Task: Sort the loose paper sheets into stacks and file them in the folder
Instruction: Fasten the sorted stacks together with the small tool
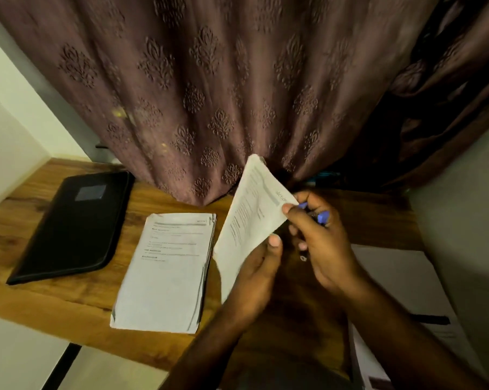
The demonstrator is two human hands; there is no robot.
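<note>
A printed paper sheet (249,218) is held up, tilted, above the wooden table (77,299). My left hand (258,273) grips its lower edge with the thumb on top. My right hand (319,235) pinches its upper right corner. A blue object (322,216) shows behind my right fingers; I cannot tell whether that hand holds it. A stack of printed sheets (167,271) lies flat at the table's middle, left of my hands. The black folder (71,226) lies shut at the far left.
A brown patterned curtain (209,88) hangs behind the table and drapes onto its back edge. More white papers (400,280) lie at the right. The table's near edge runs along the lower left, with pale floor (18,356) below it.
</note>
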